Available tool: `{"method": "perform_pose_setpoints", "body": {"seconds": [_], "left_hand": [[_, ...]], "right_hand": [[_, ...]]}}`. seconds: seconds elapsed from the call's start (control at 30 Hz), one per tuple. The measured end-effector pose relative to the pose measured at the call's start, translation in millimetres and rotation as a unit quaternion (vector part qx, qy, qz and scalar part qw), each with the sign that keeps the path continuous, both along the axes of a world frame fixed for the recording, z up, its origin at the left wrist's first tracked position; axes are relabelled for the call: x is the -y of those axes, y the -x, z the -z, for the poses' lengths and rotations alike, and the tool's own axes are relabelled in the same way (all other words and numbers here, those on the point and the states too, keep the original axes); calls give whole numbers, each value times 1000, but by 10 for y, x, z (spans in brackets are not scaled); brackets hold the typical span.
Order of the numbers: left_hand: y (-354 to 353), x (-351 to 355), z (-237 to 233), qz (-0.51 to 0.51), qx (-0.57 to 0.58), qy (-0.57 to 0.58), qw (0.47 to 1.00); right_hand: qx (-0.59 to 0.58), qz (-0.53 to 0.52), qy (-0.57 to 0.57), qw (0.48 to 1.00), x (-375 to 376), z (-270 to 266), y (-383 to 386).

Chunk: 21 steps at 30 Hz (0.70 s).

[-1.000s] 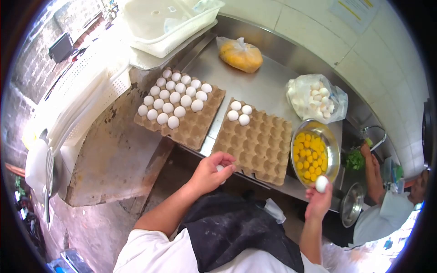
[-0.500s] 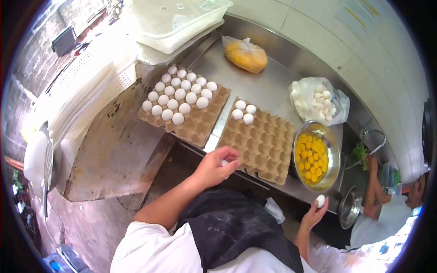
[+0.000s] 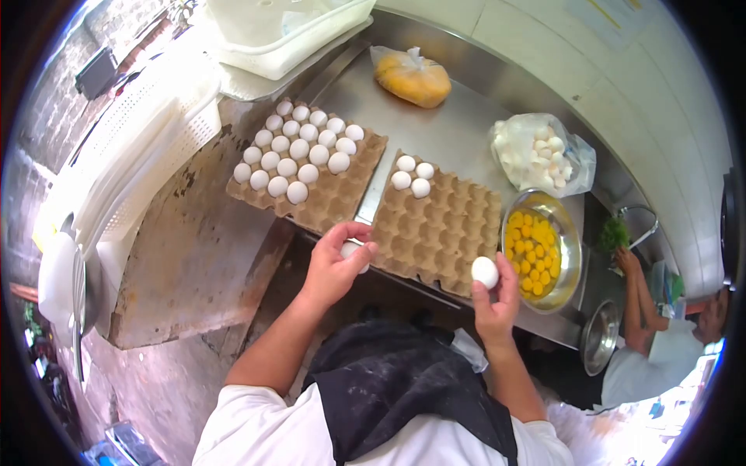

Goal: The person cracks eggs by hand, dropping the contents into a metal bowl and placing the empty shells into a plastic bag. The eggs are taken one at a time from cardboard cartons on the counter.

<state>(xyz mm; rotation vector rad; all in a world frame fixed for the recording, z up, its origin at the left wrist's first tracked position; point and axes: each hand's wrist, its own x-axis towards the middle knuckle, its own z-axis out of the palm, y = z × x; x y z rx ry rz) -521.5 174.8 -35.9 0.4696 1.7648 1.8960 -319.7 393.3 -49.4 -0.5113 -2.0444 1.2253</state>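
Observation:
My left hand [image 3: 330, 268] is closed round a white egg, partly hidden by the fingers, just in front of the gap between two cardboard trays. Between thumb and fingers of my right hand [image 3: 497, 303] is another white egg [image 3: 485, 272], at the front right corner of the right egg tray [image 3: 443, 233]. That tray bears several eggs in its far left corner. Many more eggs fill much of the left egg tray [image 3: 342, 198]. Right of my right hand stands a steel bowl [image 3: 573, 264] of cracked eggs with whole yolks [image 3: 532, 252].
A clear bag of eggshells [image 3: 544, 151] lies behind the bowl, and a tied bag of yellow stuff [image 3: 413, 78] at the back. White plastic crates [image 3: 287, 46] stand at left. Another person [image 3: 653, 349] holds greens [image 3: 614, 233] at a tap, near an empty steel bowl [image 3: 600, 338].
My right hand has come up and left with its egg, from below the bowl to the right tray's corner. My left hand has shifted slightly left and away from me, still holding its egg.

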Motion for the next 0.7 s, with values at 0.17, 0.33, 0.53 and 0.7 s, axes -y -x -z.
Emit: {"method": "perform_pose_setpoints", "body": {"seconds": [0.17,0.33,0.53,0.7], "left_hand": [[70,144,61,-51,-8,-4,999],[278,232,123,-93,-18,-26,995],[1219,-156,-229,-6,-387,329,861],[1708,-566,-275,118,-485,545,673]], "right_hand": [[27,-56,-15,998,106,-150,192],[37,-57,7,998,65,-169,157],[25,-40,104,993,-30,-33,-30],[28,-26,75,996,-78,-49,-140]]}}
